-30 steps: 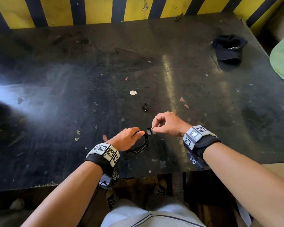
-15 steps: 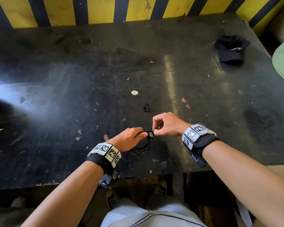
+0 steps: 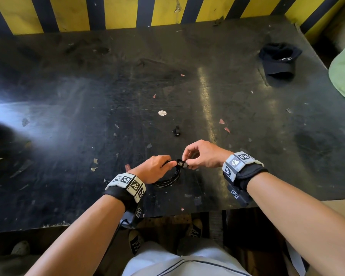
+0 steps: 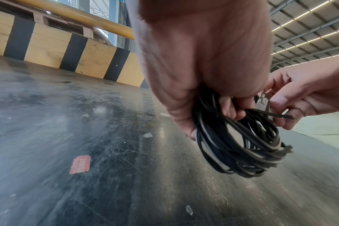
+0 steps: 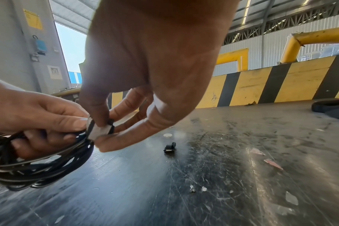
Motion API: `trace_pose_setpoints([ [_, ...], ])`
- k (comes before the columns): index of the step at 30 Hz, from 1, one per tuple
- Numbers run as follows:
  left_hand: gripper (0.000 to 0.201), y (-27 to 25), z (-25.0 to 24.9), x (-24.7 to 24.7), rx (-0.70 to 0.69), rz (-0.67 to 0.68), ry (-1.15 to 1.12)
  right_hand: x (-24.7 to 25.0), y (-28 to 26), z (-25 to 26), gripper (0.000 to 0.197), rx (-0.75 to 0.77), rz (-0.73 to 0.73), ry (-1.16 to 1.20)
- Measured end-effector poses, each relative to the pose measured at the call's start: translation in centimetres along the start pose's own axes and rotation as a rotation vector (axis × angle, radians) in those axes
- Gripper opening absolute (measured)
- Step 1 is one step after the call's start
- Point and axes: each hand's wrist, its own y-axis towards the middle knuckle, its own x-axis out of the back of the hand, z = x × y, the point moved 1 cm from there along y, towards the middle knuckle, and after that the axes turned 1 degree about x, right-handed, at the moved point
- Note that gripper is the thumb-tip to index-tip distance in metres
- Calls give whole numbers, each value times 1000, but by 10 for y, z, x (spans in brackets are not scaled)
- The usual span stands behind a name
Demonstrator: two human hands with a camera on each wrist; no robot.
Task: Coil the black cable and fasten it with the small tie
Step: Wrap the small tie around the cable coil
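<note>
The black cable (image 3: pixel 170 179) (image 4: pixel 240 146) (image 5: pixel 39 165) is wound into a small coil of several loops. My left hand (image 3: pixel 157 168) (image 4: pixel 203 61) grips the coil's top, just above the black table (image 3: pixel 88 116). A small black and white tie (image 3: pixel 181 163) (image 5: pixel 100 130) (image 4: pixel 262 102) sits at the coil's right side. My right hand (image 3: pixel 199 156) (image 5: pixel 145 76) pinches this tie between thumb and fingers, right against my left fingertips. One cut cable end (image 4: pixel 281 116) sticks out toward the right hand.
A second small black tie (image 3: pixel 176 131) (image 5: pixel 169 148) lies loose on the table beyond my hands. A black cap (image 3: pixel 278 58) sits at the far right. A yellow and black striped wall (image 3: pixel 167 10) closes the back. Paper scraps and a red sticker (image 4: pixel 80 164) dot the surface.
The coil has tipped lower toward the table in my left hand, and my right hand has come closer, keeping its pinch on the tie at the coil.
</note>
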Motion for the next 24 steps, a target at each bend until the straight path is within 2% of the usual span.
trace_pose_setpoints([
  [10,34,-7,-9,1,19,30,21,-1,7,7,8,17,68,-168],
  [15,36,-11,-12,2,50,50,77,-7,7,11,6,129,-13,-335],
  [21,24,-5,-8,0,62,69,76,-13,12,15,4,121,16,-330],
  [24,26,-7,-5,1,65,70,69,-14,12,15,6,103,60,-314],
])
